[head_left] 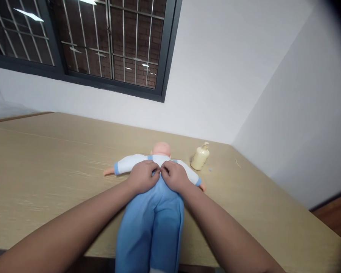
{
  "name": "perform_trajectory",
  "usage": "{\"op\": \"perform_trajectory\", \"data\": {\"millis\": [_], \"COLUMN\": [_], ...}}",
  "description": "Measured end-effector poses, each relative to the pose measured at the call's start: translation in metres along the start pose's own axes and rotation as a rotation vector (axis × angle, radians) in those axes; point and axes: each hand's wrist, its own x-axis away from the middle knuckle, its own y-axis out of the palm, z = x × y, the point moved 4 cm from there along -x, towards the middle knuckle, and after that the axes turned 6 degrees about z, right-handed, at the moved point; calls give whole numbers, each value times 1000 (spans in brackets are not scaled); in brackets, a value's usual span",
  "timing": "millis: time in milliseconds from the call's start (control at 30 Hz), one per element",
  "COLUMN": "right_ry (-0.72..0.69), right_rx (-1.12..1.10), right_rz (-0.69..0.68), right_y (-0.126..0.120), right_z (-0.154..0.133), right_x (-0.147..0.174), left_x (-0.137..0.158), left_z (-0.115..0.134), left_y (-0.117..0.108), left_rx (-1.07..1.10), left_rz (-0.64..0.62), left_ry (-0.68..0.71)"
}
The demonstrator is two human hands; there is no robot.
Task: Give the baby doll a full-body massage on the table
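A baby doll (161,149) lies face down on the wooden table, its head toward the wall and its arms spread. It wears a white long-sleeved top with blue cuffs and blue trousers (150,216), whose legs hang past the table's near edge. My left hand (144,175) and my right hand (174,175) meet at the middle of the doll's back, thumbs and fingers curled in a pinch. Between them is the upper part of the blue clothing, though the exact bit each hand pinches is hidden.
A cream pump bottle (200,157) stands right of the doll's head. Near it a thin pale strand (238,163) lies on the table (45,170). White walls (216,76) rise behind and to the right, with a barred window (110,41) at upper left.
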Motion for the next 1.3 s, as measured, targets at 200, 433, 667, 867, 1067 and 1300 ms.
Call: {"op": "perform_trajectory", "data": {"millis": [200,433,667,867,1067,1300], "right_ry": [-91,-46,-64,-118,-25,-52], "right_rx": [21,43,-38,0,46,40], "right_rz": [254,102,158,305,62,127], "right_y": [-5,-1,0,1,2,5], "right_z": [-11,-5,-2,-5,0,3], "right_x": [12,3,2,8,-3,-1], "left_x": [11,0,1,8,-6,0], "left_z": [7,0,0,6,-7,-9], "left_y": [-4,3,6,5,9,12], "left_rx": [-57,-81,-109,-144,-24,-47], "left_rz": [166,18,60,169,21,75], "left_ry": [116,49,82,135,54,74]}}
